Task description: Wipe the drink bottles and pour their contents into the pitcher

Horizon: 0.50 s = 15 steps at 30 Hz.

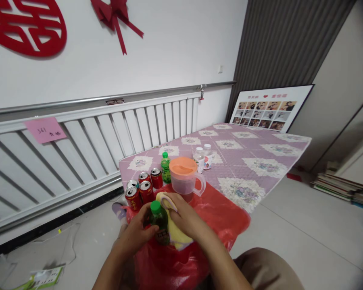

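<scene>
My left hand [138, 232] is wrapped round a green-capped plastic bottle [159, 224] above a red plastic bag [204, 217]. In my right hand [181, 213] is a yellow cloth [178, 235], held against the bottle's right side. Just beyond my hands stands a clear plastic pitcher [181, 185] with an orange lid and a handle on its right. To the left, several drink cans [145, 191] are grouped close together, mostly red. A second green bottle [165, 169] stands upright between the cans and the pitcher.
Two clear bottles with white caps [199, 160] stand behind the pitcher on the purple floral tablecloth [245, 169]. A white radiator [133, 133] runs along the wall at the left. A framed photo board [266, 108] leans at the far end. Stacked books [335, 189] lie at the right.
</scene>
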Available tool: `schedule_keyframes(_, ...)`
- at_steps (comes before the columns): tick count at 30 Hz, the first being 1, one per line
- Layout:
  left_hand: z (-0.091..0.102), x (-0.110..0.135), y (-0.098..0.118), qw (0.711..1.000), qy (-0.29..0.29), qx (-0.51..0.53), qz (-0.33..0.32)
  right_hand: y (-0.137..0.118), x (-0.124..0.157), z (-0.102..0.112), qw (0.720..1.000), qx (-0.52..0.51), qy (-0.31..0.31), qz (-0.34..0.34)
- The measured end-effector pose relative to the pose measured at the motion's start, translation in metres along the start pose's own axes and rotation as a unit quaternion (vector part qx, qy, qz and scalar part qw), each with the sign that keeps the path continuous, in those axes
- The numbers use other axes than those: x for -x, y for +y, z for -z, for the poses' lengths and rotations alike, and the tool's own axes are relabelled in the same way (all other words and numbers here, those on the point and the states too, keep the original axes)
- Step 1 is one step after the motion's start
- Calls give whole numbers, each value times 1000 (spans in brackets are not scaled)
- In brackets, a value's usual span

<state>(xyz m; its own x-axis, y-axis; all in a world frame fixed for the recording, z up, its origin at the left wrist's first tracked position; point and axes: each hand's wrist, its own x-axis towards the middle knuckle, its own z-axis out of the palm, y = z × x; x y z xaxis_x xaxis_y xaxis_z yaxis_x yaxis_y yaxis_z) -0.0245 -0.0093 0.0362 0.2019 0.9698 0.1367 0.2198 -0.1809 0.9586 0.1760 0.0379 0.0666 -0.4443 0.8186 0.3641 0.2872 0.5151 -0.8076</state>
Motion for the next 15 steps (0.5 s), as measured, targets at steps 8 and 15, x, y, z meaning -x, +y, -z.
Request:
schedule_keyframes(8,-3,0,-6,1000,-12,24,-1,46,25,-21,996,-19,-35,-84)
schedule_keyframes(15,-3,2,-7,999,-15,36,-5,28,32,-19,995,-18,29,-90)
